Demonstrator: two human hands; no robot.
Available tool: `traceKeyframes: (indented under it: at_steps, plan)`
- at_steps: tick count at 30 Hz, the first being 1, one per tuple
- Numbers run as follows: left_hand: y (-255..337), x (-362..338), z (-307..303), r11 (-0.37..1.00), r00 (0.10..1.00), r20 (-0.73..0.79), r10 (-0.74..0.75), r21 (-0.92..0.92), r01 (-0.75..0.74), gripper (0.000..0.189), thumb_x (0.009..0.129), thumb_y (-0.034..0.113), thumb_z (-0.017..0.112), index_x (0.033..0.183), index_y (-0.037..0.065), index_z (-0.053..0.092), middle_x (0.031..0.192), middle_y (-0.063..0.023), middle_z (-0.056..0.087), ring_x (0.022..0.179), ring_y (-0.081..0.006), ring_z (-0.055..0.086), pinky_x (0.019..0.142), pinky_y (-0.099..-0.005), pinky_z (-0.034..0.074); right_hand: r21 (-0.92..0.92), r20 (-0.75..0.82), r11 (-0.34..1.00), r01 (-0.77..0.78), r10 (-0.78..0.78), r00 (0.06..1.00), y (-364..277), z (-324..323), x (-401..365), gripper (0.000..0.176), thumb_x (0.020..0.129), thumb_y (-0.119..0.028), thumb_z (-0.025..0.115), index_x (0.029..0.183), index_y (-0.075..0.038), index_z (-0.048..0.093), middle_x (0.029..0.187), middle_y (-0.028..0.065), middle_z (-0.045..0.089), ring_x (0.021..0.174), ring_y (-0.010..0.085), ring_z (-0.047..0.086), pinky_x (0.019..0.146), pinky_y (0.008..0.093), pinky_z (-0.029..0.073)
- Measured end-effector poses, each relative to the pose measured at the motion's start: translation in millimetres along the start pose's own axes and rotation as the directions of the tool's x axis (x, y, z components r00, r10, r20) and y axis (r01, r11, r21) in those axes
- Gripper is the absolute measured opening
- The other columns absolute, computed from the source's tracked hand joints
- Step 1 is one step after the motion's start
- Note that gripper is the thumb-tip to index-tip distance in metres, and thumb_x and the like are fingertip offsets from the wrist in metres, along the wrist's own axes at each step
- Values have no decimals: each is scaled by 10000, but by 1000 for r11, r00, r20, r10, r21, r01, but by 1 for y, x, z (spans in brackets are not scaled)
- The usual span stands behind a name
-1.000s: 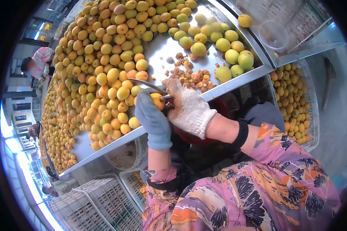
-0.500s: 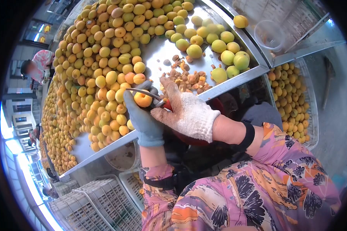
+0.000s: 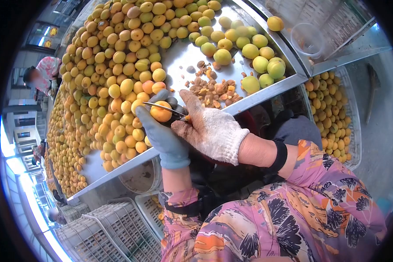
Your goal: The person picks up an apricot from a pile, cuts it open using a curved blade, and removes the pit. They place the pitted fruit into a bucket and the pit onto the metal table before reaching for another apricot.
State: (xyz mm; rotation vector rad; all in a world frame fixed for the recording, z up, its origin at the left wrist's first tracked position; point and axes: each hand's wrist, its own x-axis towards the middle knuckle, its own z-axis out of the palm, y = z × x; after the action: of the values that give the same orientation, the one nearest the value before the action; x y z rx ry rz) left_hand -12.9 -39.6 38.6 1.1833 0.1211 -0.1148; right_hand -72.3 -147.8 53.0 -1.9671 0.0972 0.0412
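Observation:
My left hand (image 3: 163, 133), in a grey-blue glove, is wrapped round an orange-yellow apricot (image 3: 160, 112). My right hand (image 3: 212, 129), in a stained white knitted glove, holds a tool with a thin metal blade (image 3: 163, 108). The blade lies across the upper side of the apricot; the handle is mostly hidden by my right fingers. Beyond my hands, brown pits and scraps (image 3: 214, 92) lie on the metal table (image 3: 174, 65). A large heap of apricots (image 3: 118, 70) spreads to the left, and greener apricots (image 3: 260, 64) sit at the right.
A raised metal rim (image 3: 118, 172) runs along the table's near edge. A clear plastic cup (image 3: 307, 40) and one apricot (image 3: 275, 23) are at the upper right. Crates (image 3: 113, 229) stand lower left, and a full one (image 3: 329, 113) at right. Another person (image 3: 46, 75) is at far left.
The apricot and my left hand have turned slightly, and the blade now lies across the fruit at a different angle. The tool's red handle part has become hidden.

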Motion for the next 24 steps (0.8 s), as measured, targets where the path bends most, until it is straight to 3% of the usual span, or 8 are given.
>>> traceKeyframes:
  at_steps: [8, 11, 14, 17, 19, 20, 23, 24]
  plan:
    - [4, -3, -3, 999, 998, 64, 15, -32, -13, 598, 1013, 513, 304, 1079, -2, 600, 837, -62, 578, 718, -137, 539, 656, -261, 480, -5, 39, 1000, -2, 2, 999, -1, 7, 0, 606, 950, -362, 546, 1379, -8, 307, 866, 256, 648, 835, 451, 629, 702, 497, 510]
    - [5, -4, 0, 987, 994, 38, 103, 118, -106, 596, 1014, 507, 296, 1088, -4, 593, 837, -61, 575, 727, -137, 538, 666, -260, 479, 57, 4, 998, 22, -22, 1000, 7, 16, 3, 599, 951, -345, 550, 1374, 0, 306, 879, 252, 654, 841, 452, 631, 717, 490, 510]
    - [3, -2, -4, 998, 982, 183, 51, -49, -43, 547, 1016, 460, 333, 1147, -12, 576, 927, -73, 593, 767, -132, 535, 709, -254, 473, 97, -22, 991, 90, -88, 996, 10, 12, 8, 584, 958, -338, 535, 1371, 9, 309, 890, 246, 660, 845, 450, 634, 732, 484, 507]
    - [0, 5, -6, 973, 946, 270, 179, 94, -210, 476, 1007, 369, 433, 1252, -26, 534, 1095, -95, 599, 900, -135, 554, 796, -259, 469, 63, 42, 998, 26, -28, 999, 6, -2, 15, 574, 965, -337, 518, 1364, 20, 312, 892, 243, 662, 857, 446, 634, 737, 482, 503]
    - [9, -2, -2, 851, 915, 310, 260, 373, -369, 460, 984, 268, 512, 1330, -34, 486, 1225, -109, 571, 1042, -144, 542, 869, -270, 459, -31, 88, 1000, -5, 7, 996, 3, -6, 18, 572, 968, -338, 507, 1357, 33, 313, 880, 245, 660, 860, 445, 632, 729, 488, 498]
    - [6, 6, -16, 858, 889, 386, 245, 340, -384, 473, 980, 255, 543, 1343, -40, 478, 1269, -117, 557, 1113, -160, 532, 902, -284, 459, -22, 79, 1000, 11, -9, 997, 5, -4, 18, 572, 969, -343, 496, 1357, 36, 313, 863, 249, 657, 857, 451, 628, 725, 501, 493]
    - [-4, 4, -13, 943, 931, 264, 253, 149, -298, 501, 1015, 354, 465, 1315, -45, 502, 1175, -120, 602, 1060, -164, 570, 919, -308, 465, -18, 28, 999, 43, -43, 999, 5, 0, 10, 576, 966, -341, 493, 1366, 31, 310, 857, 261, 653, 845, 460, 624, 722, 512, 491]
    - [-2, 6, -16, 989, 968, 218, 122, 60, -138, 569, 1004, 444, 457, 1287, -46, 521, 1002, -70, 619, 844, -123, 581, 769, -257, 499, -14, 49, 1000, 27, -26, 998, 4, 0, 8, 599, 962, -347, 495, 1383, 27, 292, 868, 271, 649, 846, 466, 622, 723, 519, 490]
